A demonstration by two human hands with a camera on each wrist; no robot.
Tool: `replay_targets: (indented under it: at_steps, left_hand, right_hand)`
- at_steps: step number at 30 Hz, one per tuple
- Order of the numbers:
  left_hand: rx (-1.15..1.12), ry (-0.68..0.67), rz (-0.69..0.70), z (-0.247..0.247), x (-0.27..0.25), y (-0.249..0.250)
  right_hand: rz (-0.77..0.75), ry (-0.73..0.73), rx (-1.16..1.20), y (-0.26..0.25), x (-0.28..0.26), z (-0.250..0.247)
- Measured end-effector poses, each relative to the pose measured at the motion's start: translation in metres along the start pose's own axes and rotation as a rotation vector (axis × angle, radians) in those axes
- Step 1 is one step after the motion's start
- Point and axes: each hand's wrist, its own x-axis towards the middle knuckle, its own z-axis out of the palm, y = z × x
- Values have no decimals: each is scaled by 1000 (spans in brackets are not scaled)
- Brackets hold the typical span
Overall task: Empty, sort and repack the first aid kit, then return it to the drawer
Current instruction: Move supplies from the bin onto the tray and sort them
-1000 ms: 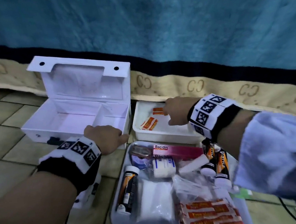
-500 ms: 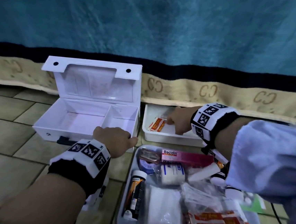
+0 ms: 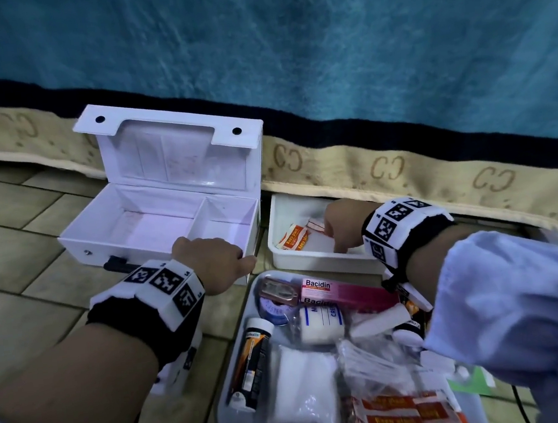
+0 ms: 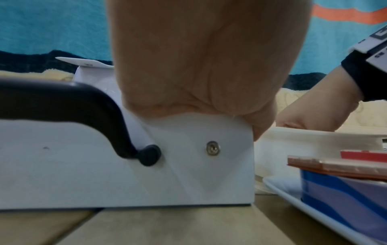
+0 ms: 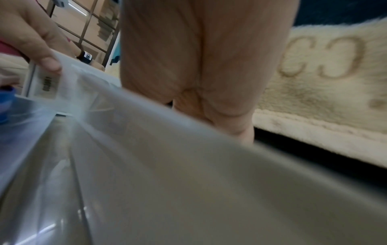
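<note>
Tiled floor (image 3: 18,243), beige; blue blanket (image 3: 323,53) with cream lettered border hanging behind. White first aid kit (image 3: 130,239) on floor at left, lid up, both compartments bare inside, black handle (image 4: 62,102) on front wall. Large tray (image 3: 236,351) on floor nearer the camera, loaded: pink Bacidin box (image 3: 339,290), orange-labelled bottle (image 3: 251,360) lying flat, white gauze pack (image 3: 305,389), bandage roll (image 3: 320,323), strip of orange plasters (image 3: 406,414). Small white tray (image 3: 309,261) just right of kit, holding orange plaster packets (image 3: 294,239). Left hand (image 3: 214,265) on front right corner of kit, fingers curled over rim, thumb down the side wall. Right hand (image 3: 343,225) reaching into small tray, fingertips down on tray floor beside packets; grasp on anything cannot be told.
</note>
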Motion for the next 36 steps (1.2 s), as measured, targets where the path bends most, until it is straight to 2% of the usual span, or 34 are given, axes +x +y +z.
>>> replay_targets:
  at_steps: [5,9,15,17,22,28,31,36]
  left_hand:
    - [15,5,7,0,-1,1]
    - [46,-11,30,1,1,-1]
    - [20,14,25,2,2,0]
    - [12,12,28,2,3,-2]
    - [-2,34,0,6,6,-2]
    - [-53,64,-29,7,7,-2]
    - [-68,60,-33,8,8,-3]
    - [-79,52,-36,8,8,-4]
  right_hand:
    - [93,126,23,1,-2,-5]
    - [49,190,148,11,-7,-4]
    - [-10,511,417,33,-59,-19]
    - [-22,567,544,39,-87,-19]
    - [-6,505,666,50,-162,20]
    - [101,437,546,38,-226,85]
    - [100,357,520,28,-233,107]
    - [142,324,355,6,-216,133]
